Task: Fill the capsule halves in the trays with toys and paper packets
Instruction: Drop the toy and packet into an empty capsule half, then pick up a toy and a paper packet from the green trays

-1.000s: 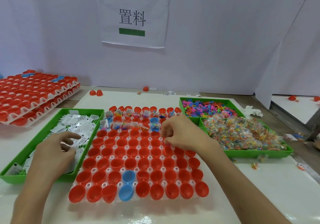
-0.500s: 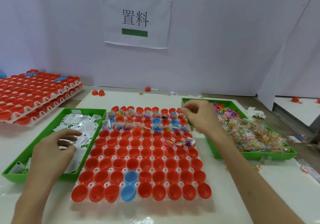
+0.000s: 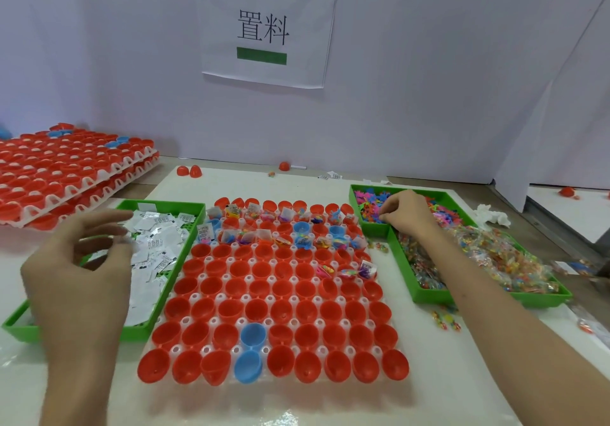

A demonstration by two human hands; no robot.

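A white table (image 3: 429, 376) ran up to a pale wall. Nearest lay a white capsule tray (image 3: 214, 320), its near rows holding empty red capsule halves (image 3: 330, 310) and two empty blue halves (image 3: 252, 335). A few small bagged pieces (image 3: 445, 321) lay loose on the table to its right. Left of it, the left hand (image 3: 79, 280) hovered over a green tray (image 3: 185, 205) heaped with white paper packets (image 3: 158, 247). Its fingers were spread and loosely bent, but blur made it impossible to tell whether they held a packet. Midway up the capsule tray, three cups at the right (image 3: 346, 272) held toys and a packet. Right of the capsule tray, a second green tray (image 3: 404, 270) was full of clear bagged toys (image 3: 495, 257). The two farthest rows (image 3: 264, 217) of the capsule tray held toys and packets. Behind the bagged toys, a smaller green tray (image 3: 355, 204) held loose plastic toys (image 3: 369, 198), and the right hand (image 3: 406, 214) reached into it, fingertips bunched and pinching at them. Far left stood stacked trays (image 3: 66, 168) of red halves. A printed paper sign (image 3: 264, 29) hung on the wall.
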